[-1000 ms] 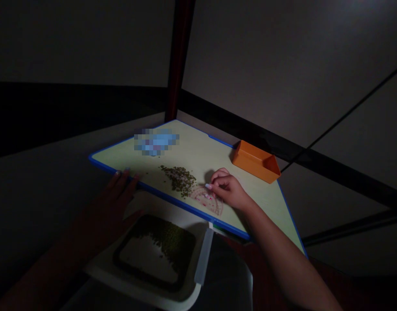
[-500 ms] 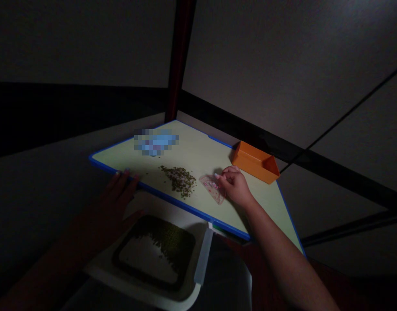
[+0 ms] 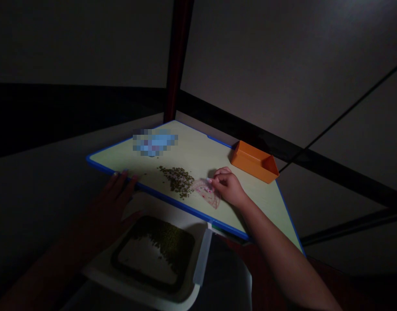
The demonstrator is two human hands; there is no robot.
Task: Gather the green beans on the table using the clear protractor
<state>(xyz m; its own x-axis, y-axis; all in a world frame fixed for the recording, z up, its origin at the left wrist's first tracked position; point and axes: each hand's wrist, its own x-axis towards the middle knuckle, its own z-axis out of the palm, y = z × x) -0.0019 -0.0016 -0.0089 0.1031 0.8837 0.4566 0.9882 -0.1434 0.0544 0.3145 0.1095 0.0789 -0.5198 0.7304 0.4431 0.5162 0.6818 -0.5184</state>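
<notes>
My right hand is closed in a pinch on a clear, fan-shaped plastic piece with pink markings. That piece is low over or on the tabletop, its left tip at the right side of a pile of small green beans. My left hand lies open in dim light, fingertips at the table's blue front edge and thumb over a white container. Inside the container are many more green beans, heaped toward its far right side.
The pale tabletop has a blue rim. An orange tray stands at its back right edge. Toward the back left lies a blurred blue item. Dark walls and a red post rise behind the table.
My right hand and the fan-shaped plastic piece have moved left, so the piece now meets the bean pile. My left hand has stayed at the table edge.
</notes>
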